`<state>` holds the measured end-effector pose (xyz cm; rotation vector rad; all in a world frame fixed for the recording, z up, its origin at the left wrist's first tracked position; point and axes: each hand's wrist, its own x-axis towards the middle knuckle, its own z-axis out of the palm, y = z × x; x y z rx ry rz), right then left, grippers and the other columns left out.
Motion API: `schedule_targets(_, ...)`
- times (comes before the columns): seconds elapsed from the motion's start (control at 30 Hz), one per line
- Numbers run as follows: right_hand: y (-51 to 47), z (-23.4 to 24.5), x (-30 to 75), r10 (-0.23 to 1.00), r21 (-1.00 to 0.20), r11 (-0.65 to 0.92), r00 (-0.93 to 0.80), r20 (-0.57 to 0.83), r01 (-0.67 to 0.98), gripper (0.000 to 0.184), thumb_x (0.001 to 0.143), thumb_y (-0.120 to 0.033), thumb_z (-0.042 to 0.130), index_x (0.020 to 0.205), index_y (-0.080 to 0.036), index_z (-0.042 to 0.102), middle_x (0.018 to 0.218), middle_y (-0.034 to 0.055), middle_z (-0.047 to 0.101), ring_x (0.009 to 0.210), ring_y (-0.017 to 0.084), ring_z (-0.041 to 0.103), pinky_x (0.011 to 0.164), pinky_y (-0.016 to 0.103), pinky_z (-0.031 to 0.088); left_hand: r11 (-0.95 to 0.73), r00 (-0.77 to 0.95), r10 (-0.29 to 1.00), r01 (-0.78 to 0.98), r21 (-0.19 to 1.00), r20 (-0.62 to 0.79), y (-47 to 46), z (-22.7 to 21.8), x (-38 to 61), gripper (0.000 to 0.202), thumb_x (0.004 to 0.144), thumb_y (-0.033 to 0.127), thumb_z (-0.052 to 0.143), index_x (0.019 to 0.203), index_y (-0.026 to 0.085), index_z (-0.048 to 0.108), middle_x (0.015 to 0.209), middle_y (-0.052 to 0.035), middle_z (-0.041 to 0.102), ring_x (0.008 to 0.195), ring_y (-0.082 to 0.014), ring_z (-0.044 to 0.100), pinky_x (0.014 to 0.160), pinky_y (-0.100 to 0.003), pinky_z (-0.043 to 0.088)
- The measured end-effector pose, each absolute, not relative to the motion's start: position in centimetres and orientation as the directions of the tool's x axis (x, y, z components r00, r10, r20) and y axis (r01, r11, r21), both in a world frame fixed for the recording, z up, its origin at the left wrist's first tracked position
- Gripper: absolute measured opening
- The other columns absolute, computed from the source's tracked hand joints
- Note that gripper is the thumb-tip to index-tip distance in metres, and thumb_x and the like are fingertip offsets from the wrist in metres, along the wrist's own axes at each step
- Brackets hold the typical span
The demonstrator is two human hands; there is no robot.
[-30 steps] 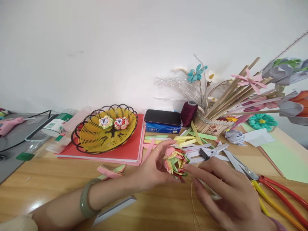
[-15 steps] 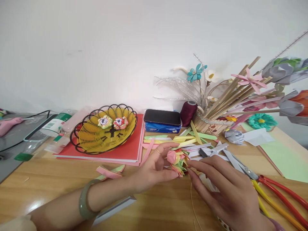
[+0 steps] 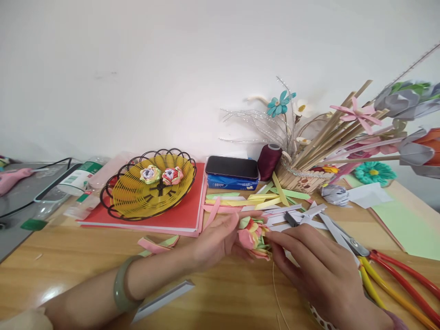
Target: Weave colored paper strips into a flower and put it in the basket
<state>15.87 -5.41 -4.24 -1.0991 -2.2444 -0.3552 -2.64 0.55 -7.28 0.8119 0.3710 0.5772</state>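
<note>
Paper strips (image 3: 271,203) and scissors (image 3: 357,249) lie behind held paper flower (image 3: 253,234).

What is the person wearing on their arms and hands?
The left hand has a smooth pale-green bangle at its wrist, a bare forearm and a cream sleeve further up. The right hand has a spotted white band at the wrist.

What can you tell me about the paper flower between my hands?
The paper flower is a rosette of folded strips in pink, yellow, green and red, layered like petals; it looks like thin paper. It is tilted sideways over the table: the left hand holds its left side, the right hand pinches its right edge.
</note>
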Motion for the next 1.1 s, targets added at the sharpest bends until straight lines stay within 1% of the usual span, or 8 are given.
schedule_targets(0.17,-5.4,-4.0,15.7,0.624,-0.115,0.643,-0.431,0.652,0.757,0.023,0.081,-0.007,0.057,0.103,-0.016,0.056,0.077,0.0041,0.063,0.066,0.014,0.057,0.056,0.026,0.045,0.659,0.882,0.47,-0.321,0.68,-0.039,0.7,-7.5,-2.6,0.052,0.081,0.048,0.052,0.127,0.023,0.046,0.087,-0.0076,0.067,0.074,-0.0169,0.066,0.064,-0.026,0.05)
schedule_targets(0.27,-5.6,-3.3,15.2,0.71,-0.354,0.566,-0.221,0.669,0.744,0.017,0.082,-0.009,0.055,0.095,-0.02,0.058,0.074,0.0019,0.062,0.062,0.013,0.057,0.054,0.024,0.046,0.609,0.835,0.55,-0.396,0.687,-0.006,0.7,-7.5,-2.8,0.051,0.08,0.045,0.056,0.125,0.022,0.047,0.088,-0.0079,0.066,0.077,-0.0165,0.065,0.068,-0.028,0.05)
schedule_targets(0.4,-5.7,-2.6,14.8,0.889,-0.674,0.393,-0.07,0.453,0.626,0.01,0.084,-0.022,0.055,0.078,-0.023,0.063,0.069,0.0003,0.063,0.06,0.014,0.058,0.047,0.022,0.045,0.535,0.783,0.623,-0.422,0.732,-0.004,0.6,-7.3,-2.8,0.058,0.07,0.047,0.066,0.12,0.022,0.052,0.087,-0.0066,0.063,0.074,-0.0148,0.062,0.065,-0.026,0.051)
schedule_targets(0.57,-5.5,-2.6,14.6,0.982,-0.885,0.159,0.019,0.186,0.438,0.017,0.08,-0.035,0.06,0.073,-0.024,0.07,0.072,0.0007,0.07,0.064,0.017,0.062,0.054,0.023,0.049,0.397,0.692,0.722,-0.44,0.805,0.022,0.4,-7.0,-2.4,0.054,0.058,0.044,0.076,0.107,0.027,0.06,0.101,-0.003,0.054,0.068,-0.0083,0.056,0.064,-0.025,0.052)
schedule_targets(0.67,-5.4,-2.4,14.6,0.994,-0.95,0.043,0.078,0.07,0.309,0.018,0.076,-0.038,0.063,0.067,-0.024,0.069,0.059,-0.0003,0.064,0.054,0.015,0.057,0.044,0.021,0.043,0.326,0.639,0.767,-0.465,0.823,0.058,0.5,-6.9,-2.1,0.054,0.054,0.042,0.079,0.103,0.027,0.061,0.103,-0.0024,0.049,0.072,-0.0097,0.054,0.059,-0.022,0.051)
schedule_targets(0.73,-5.4,-2.2,14.4,0.998,-0.969,-0.026,0.063,-0.011,0.246,0.02,0.075,-0.041,0.062,0.066,-0.024,0.069,0.048,-0.0023,0.052,0.043,0.011,0.045,0.034,0.02,0.03,0.282,0.613,0.787,-0.459,0.843,0.071,0.6,-6.9,-2.0,0.057,0.052,0.043,0.079,0.103,0.025,0.06,0.103,-0.0035,0.05,0.073,-0.0111,0.053,0.057,-0.022,0.05)
schedule_targets(0.83,-5.4,-2.0,14.1,0.986,-0.968,-0.164,0.026,-0.162,0.188,0.025,0.074,-0.044,0.061,0.069,-0.021,0.07,0.044,-0.0051,0.037,0.039,0.007,0.025,0.034,0.021,0.013,0.189,0.574,0.811,-0.438,0.879,0.112,0.6,-7.1,-2.2,0.059,0.05,0.043,0.081,0.101,0.023,0.059,0.102,-0.0054,0.053,0.082,-0.0159,0.054,0.064,-0.025,0.05)
schedule_targets(1.1,-5.4,-1.4,13.6,0.937,-0.935,-0.347,0.061,-0.343,0.069,0.033,0.068,-0.048,0.064,0.067,-0.015,0.065,0.047,-0.0087,0.024,0.045,0.006,0.013,0.042,0.023,0.008,0.055,0.61,0.759,-0.408,0.912,0.227,0.3,-7.7,-2.7,0.054,0.059,0.038,0.077,0.109,0.029,0.057,0.109,-0.0033,0.055,0.086,-0.0149,0.054,0.075,-0.025,0.045)
